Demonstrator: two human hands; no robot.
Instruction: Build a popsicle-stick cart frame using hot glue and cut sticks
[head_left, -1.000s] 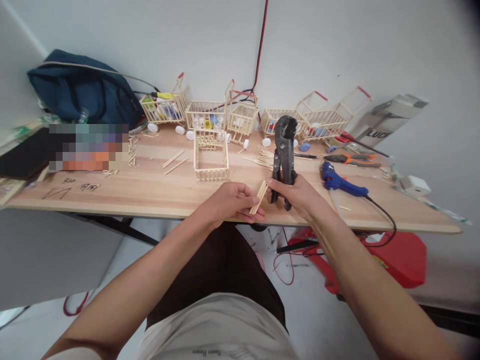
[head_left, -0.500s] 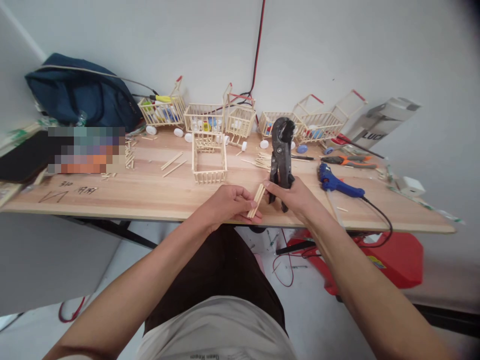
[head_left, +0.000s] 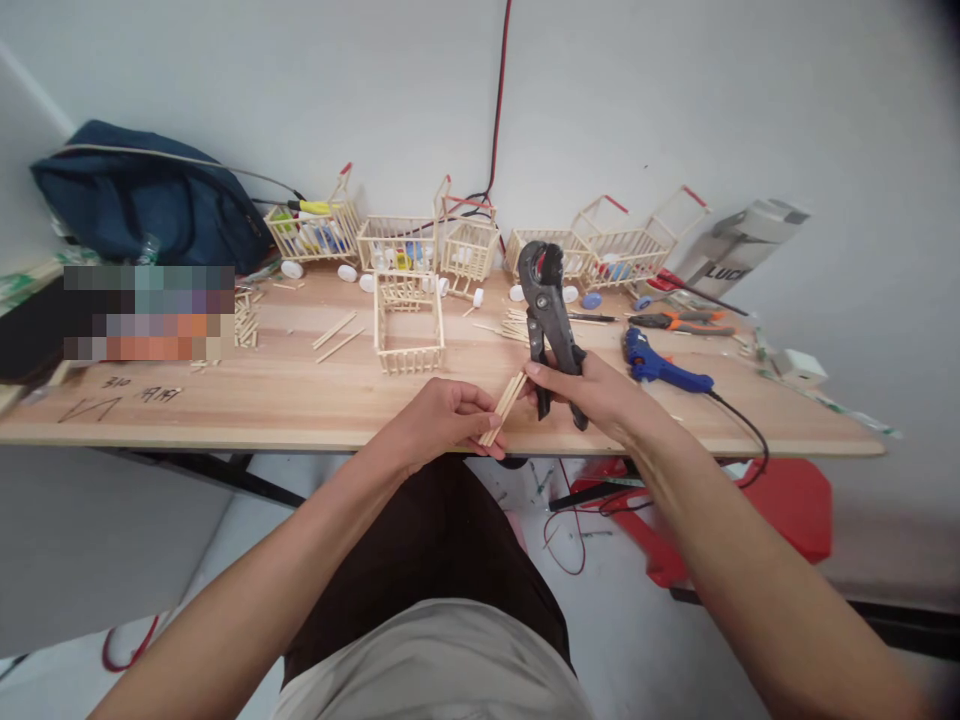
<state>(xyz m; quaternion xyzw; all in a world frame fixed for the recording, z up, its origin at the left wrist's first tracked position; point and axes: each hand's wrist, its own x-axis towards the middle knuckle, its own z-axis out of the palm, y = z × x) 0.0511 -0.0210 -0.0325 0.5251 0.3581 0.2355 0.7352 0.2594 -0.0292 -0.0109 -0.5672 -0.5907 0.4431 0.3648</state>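
My left hand (head_left: 441, 422) pinches a small bundle of thin wooden sticks (head_left: 502, 407) over the front edge of the wooden table (head_left: 262, 400). My right hand (head_left: 592, 390) grips the handles of black cutting pliers (head_left: 546, 310), jaws pointing up and away. The right thumb tip touches the top end of the sticks. Just behind my hands stands an open-topped box of wooden sticks (head_left: 407, 322).
Several small stick carts (head_left: 465, 240) line the wall. A blue glue gun (head_left: 660, 366) with a black cord lies right of my hand, orange-handled pliers (head_left: 682, 320) behind it. A dark blue bag (head_left: 142, 205) sits far left. Loose sticks (head_left: 517, 325) lie mid-table. A red object (head_left: 772, 505) is on the floor.
The view has shifted so everything sits slightly left. The pliers now tilt more to the left. Both hands keep their hold on sticks and pliers.
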